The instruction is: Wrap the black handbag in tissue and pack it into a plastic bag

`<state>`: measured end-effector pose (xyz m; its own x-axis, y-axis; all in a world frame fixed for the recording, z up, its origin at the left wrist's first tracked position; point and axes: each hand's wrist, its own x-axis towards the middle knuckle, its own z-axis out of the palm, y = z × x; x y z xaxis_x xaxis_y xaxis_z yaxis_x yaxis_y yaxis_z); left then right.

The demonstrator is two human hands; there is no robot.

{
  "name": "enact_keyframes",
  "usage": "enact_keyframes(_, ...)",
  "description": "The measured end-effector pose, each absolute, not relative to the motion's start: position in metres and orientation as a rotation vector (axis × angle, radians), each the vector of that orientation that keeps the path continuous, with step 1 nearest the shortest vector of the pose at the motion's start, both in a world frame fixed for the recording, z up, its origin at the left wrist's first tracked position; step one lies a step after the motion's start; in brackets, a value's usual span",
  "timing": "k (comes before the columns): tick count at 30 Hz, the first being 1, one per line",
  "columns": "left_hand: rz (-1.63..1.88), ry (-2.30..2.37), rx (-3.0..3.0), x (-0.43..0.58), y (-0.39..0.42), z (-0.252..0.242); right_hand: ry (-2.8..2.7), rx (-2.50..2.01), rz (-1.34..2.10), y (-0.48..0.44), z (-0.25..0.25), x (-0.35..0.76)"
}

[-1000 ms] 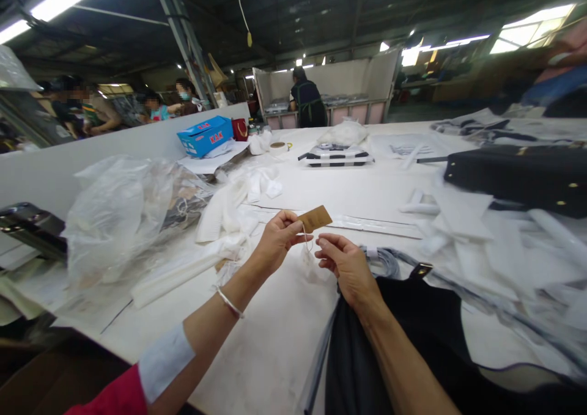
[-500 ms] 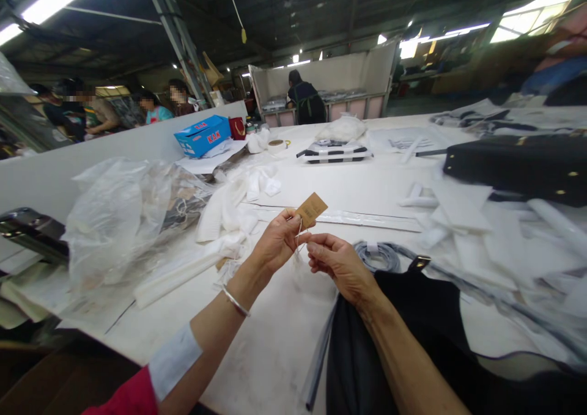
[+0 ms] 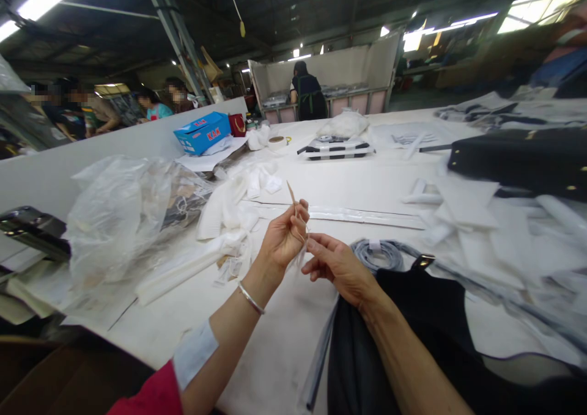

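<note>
My left hand (image 3: 287,231) is closed on a brown cardboard hang tag (image 3: 291,191), which now shows almost edge-on above the fingers. A thin pale string (image 3: 306,227) runs from the tag down between both hands. Just beside it my right hand (image 3: 337,265) pinches the string with thumb and forefinger, the other fingers curled loosely. Under my right forearm lies a black bag (image 3: 422,317) with a gold-coloured fitting on a tab (image 3: 422,261). A wrapped grey coiled strap (image 3: 376,256) rests beyond it.
Clear plastic bags (image 3: 119,219) and white wrapping (image 3: 224,213) lie on the left of the white table. White foam pieces (image 3: 477,213) and another black bag (image 3: 518,161) are at right. A blue box (image 3: 202,134) stands farther back. Several people work beyond the table.
My left hand has turned, so the tag has gone from showing its printed face to standing edge-on. My right hand stays close by at the string.
</note>
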<state>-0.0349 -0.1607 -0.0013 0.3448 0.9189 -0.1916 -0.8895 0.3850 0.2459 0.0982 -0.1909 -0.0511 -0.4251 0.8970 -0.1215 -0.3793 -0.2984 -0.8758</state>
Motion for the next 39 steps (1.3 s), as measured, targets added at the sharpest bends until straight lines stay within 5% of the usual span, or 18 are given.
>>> enact_keyframes(19,1.489,0.495,0.630,-0.056,-0.145,-0.039,-1.012,-0.956,1.657,-0.190,-0.050,0.097)
enact_keyframes(26,1.828,1.149,1.290,-0.062,-0.150,-0.032,-0.875,-0.972,1.573,-0.189,-0.050,0.098)
enact_keyframes(39,1.157,1.146,1.774,-0.050,-0.166,-0.022,-0.765,-1.025,1.492,-0.188,-0.043,0.104)
